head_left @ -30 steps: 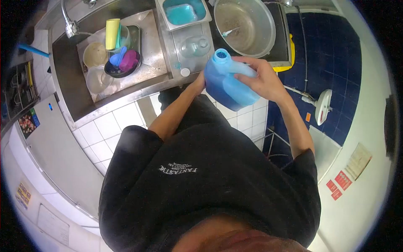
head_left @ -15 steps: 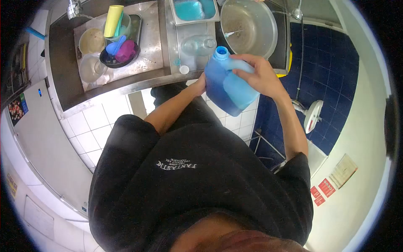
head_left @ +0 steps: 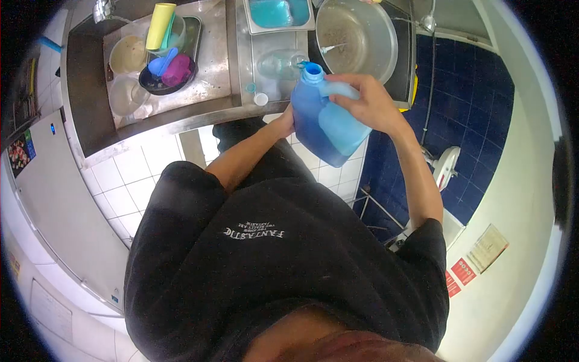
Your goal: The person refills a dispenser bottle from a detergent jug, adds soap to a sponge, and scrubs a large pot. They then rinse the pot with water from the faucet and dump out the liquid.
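Observation:
A translucent blue jug (head_left: pixel 329 123) with dark blue liquid inside is tilted in front of the sink counter, its open mouth toward the counter. My right hand (head_left: pixel 369 102) is wrapped around the jug's handle. Against the jug's left side rests my left hand (head_left: pixel 282 125), its fingers partly hidden behind it. Blue liquid (head_left: pixel 306 64) runs from the jug's mouth at the neck of a clear bottle (head_left: pixel 274 64) on the counter. Close to the bottle lie a white cap (head_left: pixel 260 99) and a small teal ring-like piece (head_left: pixel 250 88).
A metal pan of turquoise liquid (head_left: pixel 278 13) sits behind the bottle. To the right stands a large basin (head_left: pixel 362 42). In the left sink are tubs (head_left: pixel 128 95), a black bowl (head_left: pixel 158 86) with blue and purple scoops, and a yellow cup (head_left: pixel 161 27). A faucet (head_left: pixel 104 9) overhangs it.
The jug has shifted slightly left and toward the bottle, both hands moving with it. Blue liquid now comes out of its mouth; none was flowing before. The view has shifted slightly.

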